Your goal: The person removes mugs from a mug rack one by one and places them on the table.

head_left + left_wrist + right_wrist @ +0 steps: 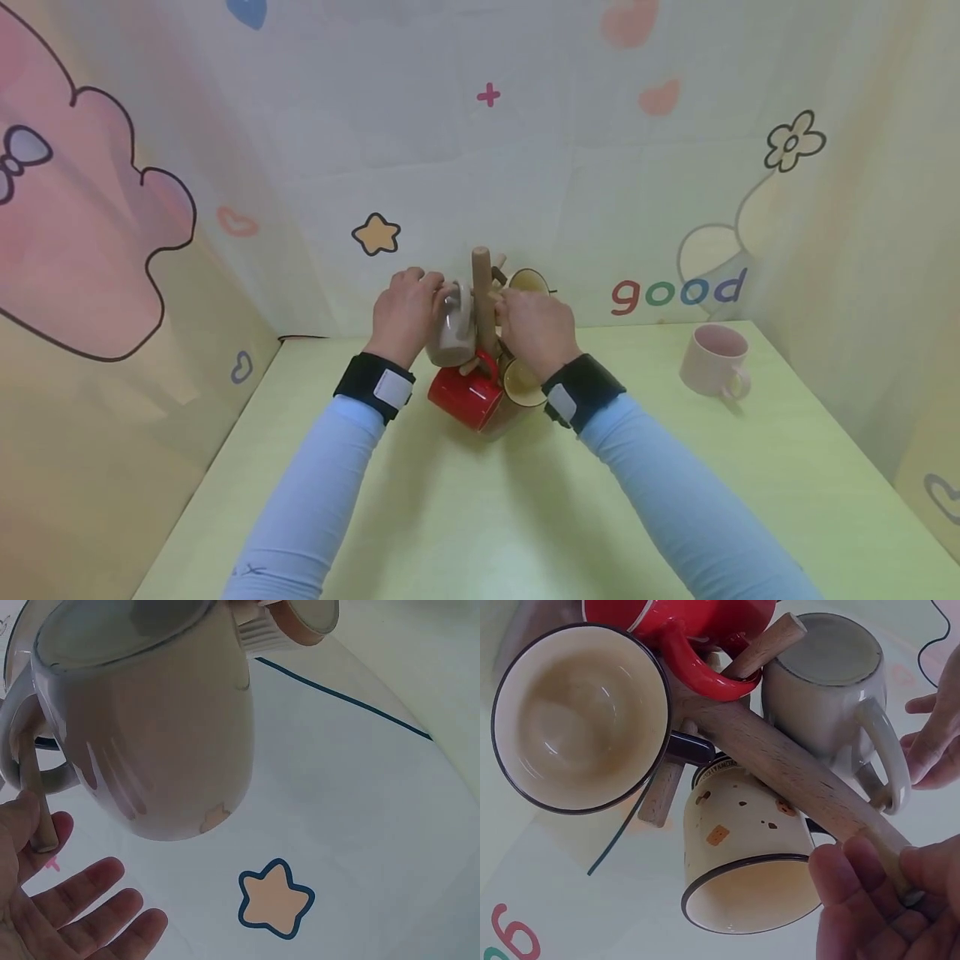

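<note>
A wooden mug tree with a round upright post and slanted pegs (482, 287) stands on the pale green table (525, 517), toward its far edge at twelve o'clock from the person. The left hand (405, 312) is at the glossy grey-beige ceramic mug (452, 329), which hangs by its looped handle on a peg at nine o'clock of the post. The head view suggests the fingers curl round the mug's far side, but the left wrist view shows fingers lying fairly straight below the mug (150, 727), so whether it is truly gripped cannot be told. The right hand (534, 327) has fingers and thumb wrapped round the upper post, as the right wrist view (795, 776) makes plain.

Three more mugs hang there: a red glossy mug (465, 396) at six o'clock, a cream mug with a dark rim (525, 382) just right of it, and a speckled cream mug (529, 282) behind at one o'clock. A pale pink mug (714, 360) stands well apart at three o'clock.

The likely risk is at the peg: the grey-beige handle sits close to the peg's tip, and a nudge outward could slide it off. The tree is crowded, so a tilt of the post could knock the mugs together or tip the stand if the right hand's hold loosens.
</note>
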A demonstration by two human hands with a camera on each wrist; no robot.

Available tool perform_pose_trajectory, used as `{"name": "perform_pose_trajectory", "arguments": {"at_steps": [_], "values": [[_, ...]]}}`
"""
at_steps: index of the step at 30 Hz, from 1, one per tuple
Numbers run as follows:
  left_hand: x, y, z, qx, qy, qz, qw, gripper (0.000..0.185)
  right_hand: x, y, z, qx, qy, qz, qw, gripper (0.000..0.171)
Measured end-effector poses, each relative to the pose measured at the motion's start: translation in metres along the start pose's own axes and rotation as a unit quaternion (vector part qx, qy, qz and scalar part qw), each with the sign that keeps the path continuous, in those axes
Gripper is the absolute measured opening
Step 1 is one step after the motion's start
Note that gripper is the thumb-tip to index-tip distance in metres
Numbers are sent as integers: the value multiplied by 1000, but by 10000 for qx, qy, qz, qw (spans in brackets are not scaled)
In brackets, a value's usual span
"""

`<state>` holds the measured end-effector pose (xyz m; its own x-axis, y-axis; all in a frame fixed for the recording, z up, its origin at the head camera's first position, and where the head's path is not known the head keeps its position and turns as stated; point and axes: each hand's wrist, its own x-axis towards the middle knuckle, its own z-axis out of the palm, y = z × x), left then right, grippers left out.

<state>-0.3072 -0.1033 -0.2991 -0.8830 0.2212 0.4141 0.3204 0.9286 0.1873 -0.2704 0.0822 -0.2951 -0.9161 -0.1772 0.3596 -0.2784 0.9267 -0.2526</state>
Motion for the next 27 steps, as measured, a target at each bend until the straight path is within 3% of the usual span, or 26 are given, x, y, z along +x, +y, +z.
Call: {"name": "perform_pose_trajectory", "arguments": {"at_steps": [14,27], "values": [[0,7,3,39,149,-119,9998,30,9,10,-4,196,-153,213,9995,25],[-4,10,6,172,303,11,9994,29,15,20,-5,364,-94,219,9991,27]]}}
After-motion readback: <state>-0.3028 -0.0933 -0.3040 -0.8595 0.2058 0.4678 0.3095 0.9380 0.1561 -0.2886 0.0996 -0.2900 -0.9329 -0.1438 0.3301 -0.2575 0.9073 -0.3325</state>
